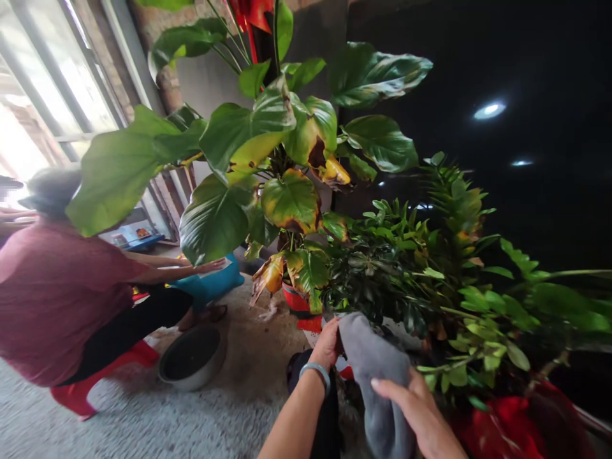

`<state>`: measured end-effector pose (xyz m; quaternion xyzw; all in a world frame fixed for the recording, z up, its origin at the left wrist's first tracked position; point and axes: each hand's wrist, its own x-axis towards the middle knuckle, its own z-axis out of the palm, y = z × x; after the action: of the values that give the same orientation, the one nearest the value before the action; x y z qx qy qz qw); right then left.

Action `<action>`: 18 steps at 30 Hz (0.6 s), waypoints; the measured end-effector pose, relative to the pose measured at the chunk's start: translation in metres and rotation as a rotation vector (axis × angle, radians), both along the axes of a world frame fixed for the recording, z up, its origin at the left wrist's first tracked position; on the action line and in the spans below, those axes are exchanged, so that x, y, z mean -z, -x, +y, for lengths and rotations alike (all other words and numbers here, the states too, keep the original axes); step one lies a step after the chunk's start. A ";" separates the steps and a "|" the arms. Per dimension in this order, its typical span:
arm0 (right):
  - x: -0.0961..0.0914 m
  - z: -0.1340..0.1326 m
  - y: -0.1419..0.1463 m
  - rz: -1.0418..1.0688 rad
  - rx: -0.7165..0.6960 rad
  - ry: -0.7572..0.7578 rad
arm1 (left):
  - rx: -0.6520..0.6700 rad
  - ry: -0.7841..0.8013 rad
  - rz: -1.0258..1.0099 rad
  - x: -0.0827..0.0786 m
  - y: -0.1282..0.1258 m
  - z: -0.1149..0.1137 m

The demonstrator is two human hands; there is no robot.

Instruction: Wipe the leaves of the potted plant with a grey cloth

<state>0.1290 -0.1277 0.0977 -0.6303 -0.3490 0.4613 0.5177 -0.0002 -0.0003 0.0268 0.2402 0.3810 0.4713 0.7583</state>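
A soft grey cloth (377,366) hangs in folds between my two hands. My left hand (326,344), with a pale bangle (319,375) on its wrist, is closed on the cloth's upper left edge; some of its fingers are hidden. Lower down on the right side, my right hand (412,396) grips the same cloth, its thumb lying across the front. Just beyond the cloth stand leafy potted plants, among them a tall one with broad green leaves (215,217), several of them browned or yellow at the edges.
To the left, a person in a red shirt (71,287) sits on a red stool (105,376), reaching toward a blue object (210,280). A grey basin (194,360) stands on the rough floor. Bushy plants (392,255) crowd the right, above red wrapping (507,427).
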 end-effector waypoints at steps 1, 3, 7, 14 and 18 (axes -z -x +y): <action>0.000 -0.006 0.001 0.033 -0.056 0.045 | -0.015 -0.015 0.007 0.001 0.000 0.000; -0.009 -0.010 -0.003 0.072 -0.059 0.058 | -0.018 -0.029 0.022 0.001 0.000 -0.001; -0.042 0.008 -0.025 0.047 0.254 -0.084 | 0.012 0.022 0.070 -0.002 0.001 -0.002; -0.004 0.003 -0.007 -0.035 0.136 -0.030 | -0.028 0.018 0.091 0.000 0.000 -0.003; 0.006 -0.014 0.003 -0.067 -0.045 -0.039 | -0.079 -0.022 0.102 0.002 0.003 -0.007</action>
<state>0.1263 -0.1413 0.0913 -0.6273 -0.3889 0.4446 0.5075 -0.0034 -0.0072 0.0249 0.2570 0.4230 0.4924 0.7160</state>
